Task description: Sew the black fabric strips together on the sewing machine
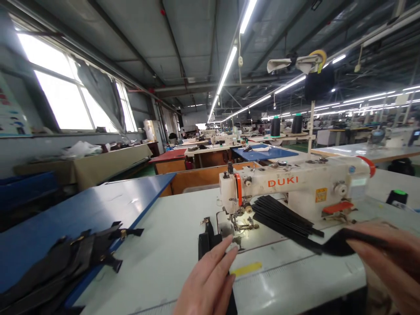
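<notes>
My left hand lies with fingers stretched out over a black strap. A small metal buckle sits at that strap's far end, left of the needle area. The sewing machine stands just beyond my fingertips, its needle and presser foot over the lit plate. At the right, my right hand is closed on the end of a bent black strip. The strip runs back toward a fanned bundle of black strips under the machine arm. My right fingertips are partly blurred.
A pile of black straps with metal fittings lies at the left, across the blue table and the pale machine table. A yellow mark is near my left hand. Thread cones stand behind the machine.
</notes>
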Motion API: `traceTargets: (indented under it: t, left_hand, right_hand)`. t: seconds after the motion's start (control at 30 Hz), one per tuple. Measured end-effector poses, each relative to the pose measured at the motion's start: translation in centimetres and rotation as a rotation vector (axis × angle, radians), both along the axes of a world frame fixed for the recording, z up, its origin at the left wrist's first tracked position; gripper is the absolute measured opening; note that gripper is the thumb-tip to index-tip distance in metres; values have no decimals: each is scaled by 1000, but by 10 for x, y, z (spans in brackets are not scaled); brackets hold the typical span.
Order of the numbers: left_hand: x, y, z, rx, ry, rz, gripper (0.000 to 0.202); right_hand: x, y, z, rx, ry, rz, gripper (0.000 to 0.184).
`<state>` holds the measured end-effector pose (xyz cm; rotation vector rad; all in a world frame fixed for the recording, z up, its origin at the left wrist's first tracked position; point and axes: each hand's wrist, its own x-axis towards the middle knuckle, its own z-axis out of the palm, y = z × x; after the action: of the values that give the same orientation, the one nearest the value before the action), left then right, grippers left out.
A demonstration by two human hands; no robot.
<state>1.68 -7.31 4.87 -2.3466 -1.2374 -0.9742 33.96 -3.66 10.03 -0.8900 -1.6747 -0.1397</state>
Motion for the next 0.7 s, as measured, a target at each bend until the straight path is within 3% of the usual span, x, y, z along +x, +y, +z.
traceTargets:
  t: [0.07,0.1,0.17,0.23,0.37,0.53,0.7]
  left_hand:
    - [6,-6,5,110,49,-18,49]
    - [7,-8,5,176,88,-34,49]
    - [7,-9,2,293,168,-63,49]
    - [2,-8,-4,326,240,-79,46]
    - [-17,-6,-13,195,332,-118,42]
    - [-39,1,-15,203,351,-117,37]
    - [-51,22,-19,115,364,-47,35]
  right_hand:
    - [-23,-5,10,-56,-36,157,13]
    - [-38,-4,13,-192,-60,242,9]
    - [-72,3,10,-477,-23,442,23]
    - [-108,13,-2,-688,57,598,30]
    - [-162,32,-41,-1035,172,761,31]
    - [-186,49,-67,-1153,135,815,29]
    - [-171,56,-74,-1030,25,766,26]
